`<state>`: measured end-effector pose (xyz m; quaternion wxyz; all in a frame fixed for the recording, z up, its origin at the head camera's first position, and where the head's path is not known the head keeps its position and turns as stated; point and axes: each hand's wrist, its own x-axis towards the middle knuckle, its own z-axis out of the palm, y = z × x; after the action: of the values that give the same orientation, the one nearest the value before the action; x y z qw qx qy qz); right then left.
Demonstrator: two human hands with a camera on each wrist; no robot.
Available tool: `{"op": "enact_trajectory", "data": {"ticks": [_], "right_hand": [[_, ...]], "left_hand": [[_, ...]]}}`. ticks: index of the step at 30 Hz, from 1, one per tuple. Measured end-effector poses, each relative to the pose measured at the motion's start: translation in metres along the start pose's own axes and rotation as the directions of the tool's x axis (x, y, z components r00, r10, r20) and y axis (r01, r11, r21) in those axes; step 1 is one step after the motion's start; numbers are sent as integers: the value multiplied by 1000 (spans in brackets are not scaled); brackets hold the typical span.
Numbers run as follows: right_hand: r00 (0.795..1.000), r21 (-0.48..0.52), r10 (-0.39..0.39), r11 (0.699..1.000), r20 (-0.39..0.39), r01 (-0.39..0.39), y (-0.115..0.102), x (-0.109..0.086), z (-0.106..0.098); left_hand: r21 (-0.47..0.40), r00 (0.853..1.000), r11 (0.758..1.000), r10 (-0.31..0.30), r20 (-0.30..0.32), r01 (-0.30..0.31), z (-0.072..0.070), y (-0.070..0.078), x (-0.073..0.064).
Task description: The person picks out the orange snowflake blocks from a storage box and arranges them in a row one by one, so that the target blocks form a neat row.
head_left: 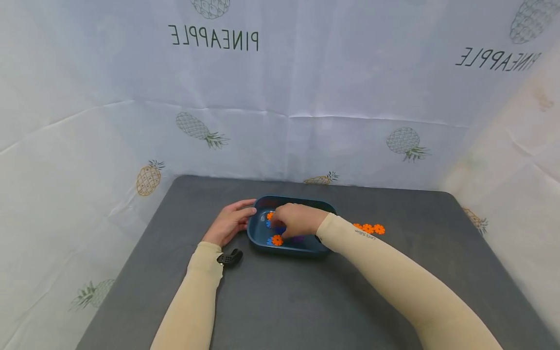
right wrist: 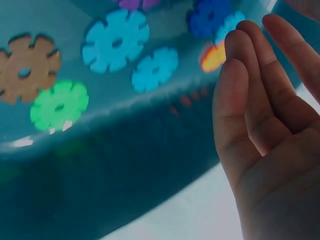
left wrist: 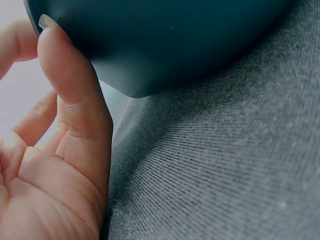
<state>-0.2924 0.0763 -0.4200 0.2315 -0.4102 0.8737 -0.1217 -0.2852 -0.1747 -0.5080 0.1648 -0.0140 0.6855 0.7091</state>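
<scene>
A dark teal oblong tray [head_left: 306, 253] holds flower-shaped plastic discs with notched edges. My left hand [head_left: 228, 222] rests against the tray's left end; its thumb [left wrist: 75, 85] touches the outer wall near the rim. Into the tray reaches my right hand [head_left: 298, 219], palm down, fingers loosely bent, with nothing seen in its grasp. An orange disc [head_left: 277, 240] lies just below its fingertips in the head view. Light blue discs [right wrist: 116, 41], a green disc [right wrist: 59, 105], a brown-looking disc [right wrist: 26, 70] and a dark blue disc [right wrist: 209, 17] show in the right wrist view.
Several orange discs [head_left: 368, 228] lie in a row on the grey table [head_left: 280, 301], right of the tray and partly behind the right sleeve. A white pineapple-print cloth [head_left: 288, 146] hangs behind the table and at both sides. A black band [head_left: 230, 257] sits at the left wrist.
</scene>
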Motion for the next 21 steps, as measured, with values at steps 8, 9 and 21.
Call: {"op": "enact_trajectory", "data": {"ticks": [8,9,21], "right_hand": [[999,-98,-30,995,32,33,-4,14,17],[999,-107,-27,994,34,30,-4,15,18],[1000,-158,-15,987,7,16,-6,17,22]], "left_hand": [[-15,1000,1000,-1,18,1,-1,0,1],[-16,1000,1000,-3,20,3,-1,0,1],[-20,1000,1000,-9,12,9,-1,0,0]]}}
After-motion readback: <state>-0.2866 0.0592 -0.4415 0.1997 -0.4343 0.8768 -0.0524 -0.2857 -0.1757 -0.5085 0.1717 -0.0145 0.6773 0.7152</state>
